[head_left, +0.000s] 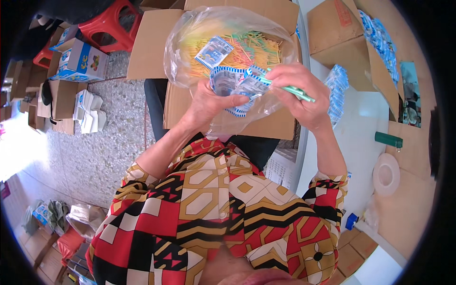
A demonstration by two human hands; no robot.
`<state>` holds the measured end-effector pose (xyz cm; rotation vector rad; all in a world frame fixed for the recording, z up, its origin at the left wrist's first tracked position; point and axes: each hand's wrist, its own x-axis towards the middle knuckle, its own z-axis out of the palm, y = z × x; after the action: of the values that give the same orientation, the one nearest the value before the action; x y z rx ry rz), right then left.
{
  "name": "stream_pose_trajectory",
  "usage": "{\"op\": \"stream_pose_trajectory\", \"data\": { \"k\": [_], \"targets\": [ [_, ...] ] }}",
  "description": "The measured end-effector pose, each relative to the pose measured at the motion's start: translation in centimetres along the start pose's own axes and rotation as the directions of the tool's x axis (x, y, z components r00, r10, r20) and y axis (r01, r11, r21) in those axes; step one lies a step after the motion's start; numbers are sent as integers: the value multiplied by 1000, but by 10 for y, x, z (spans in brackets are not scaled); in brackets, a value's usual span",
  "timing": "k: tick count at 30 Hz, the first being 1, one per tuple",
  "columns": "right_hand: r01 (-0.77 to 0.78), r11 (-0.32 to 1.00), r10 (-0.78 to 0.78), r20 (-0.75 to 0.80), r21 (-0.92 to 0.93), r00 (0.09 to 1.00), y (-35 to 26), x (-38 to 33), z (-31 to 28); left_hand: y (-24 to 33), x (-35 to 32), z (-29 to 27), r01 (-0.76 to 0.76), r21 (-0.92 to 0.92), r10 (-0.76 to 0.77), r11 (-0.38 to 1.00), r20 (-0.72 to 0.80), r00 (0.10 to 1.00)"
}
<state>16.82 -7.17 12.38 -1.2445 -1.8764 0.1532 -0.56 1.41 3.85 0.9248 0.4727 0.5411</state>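
Observation:
My left hand (207,103) is closed on several small blue-and-white plastic packets (225,81), thumb across the front. In my right hand (308,86), thin pale green sticks (302,94) are pinched. Their far ends meet the edge of a packet; whether any are inside I cannot tell. Under both hands stands an open cardboard carton (151,47) lined with a clear plastic bag (176,35). Loose yellow, green and pink sticks (256,45) fill the bag. One more blue-and-white packet (213,51) lies on top of them.
A pale table (363,137) runs along my right, bearing a pile of packets (337,90), an open carton (339,33), a green cylinder (388,139) and a white ring-shaped roll (386,174). To the left are red stools (110,27), a printed box (80,61) and white bundles (89,111).

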Motion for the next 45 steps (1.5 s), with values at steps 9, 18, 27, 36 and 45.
{"op": "stream_pose_trajectory", "data": {
  "k": [9,18,27,36,45],
  "targets": [
    [-478,860,449,183,178,875,-4,3,-5,2,3,-6,-95,250,78,964,78,994],
    [-581,615,586,184,533,789,-1,9,-4,2,3,-8,-174,273,156,946,87,984],
    [-593,767,566,176,248,806,-8,12,-1,1,6,-3,-130,230,120,965,57,991],
    [-455,890,455,43,-3,889,-2,15,0,1,15,5,-113,159,109,981,30,994],
    [-502,805,484,140,317,864,11,7,8,-2,20,7,-125,128,116,984,77,990]
  ]
}}
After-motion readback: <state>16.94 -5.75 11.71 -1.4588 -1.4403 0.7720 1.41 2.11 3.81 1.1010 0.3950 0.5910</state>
